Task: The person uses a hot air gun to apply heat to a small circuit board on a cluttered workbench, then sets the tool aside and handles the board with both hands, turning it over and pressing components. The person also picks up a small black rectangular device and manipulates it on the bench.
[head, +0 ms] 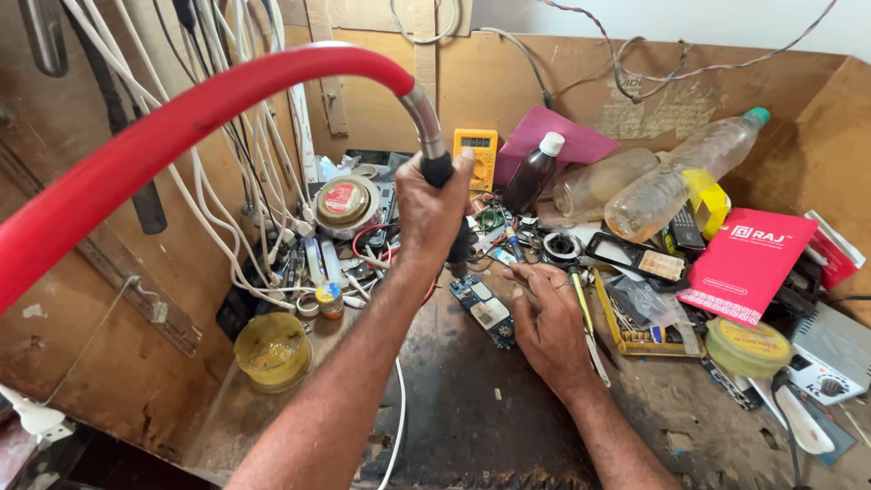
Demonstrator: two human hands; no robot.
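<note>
My left hand [426, 213] is closed round the black handle [438, 169] of a hot-air tool. Its metal neck joins a thick red hose [181, 118] that arcs up and off to the left. The tool points down over the bench. Just below and to the right lies a small blue circuit board [485, 308] on the dark bench top [472, 399]. My right hand [549, 322] rests flat on the bench beside the board, fingertips close to its right edge. A thin yellow-handled tool [588, 327] lies along the hand's right side.
A yellow multimeter [478, 150] stands at the back. A brown bottle [531, 172] and clear plastic bottles [671, 177] lie behind, with a red booklet [748, 263] on the right. White cables [245, 209] hang on the left wall. A yellow tub [272, 349] and a parts tray [635, 336] flank the hands.
</note>
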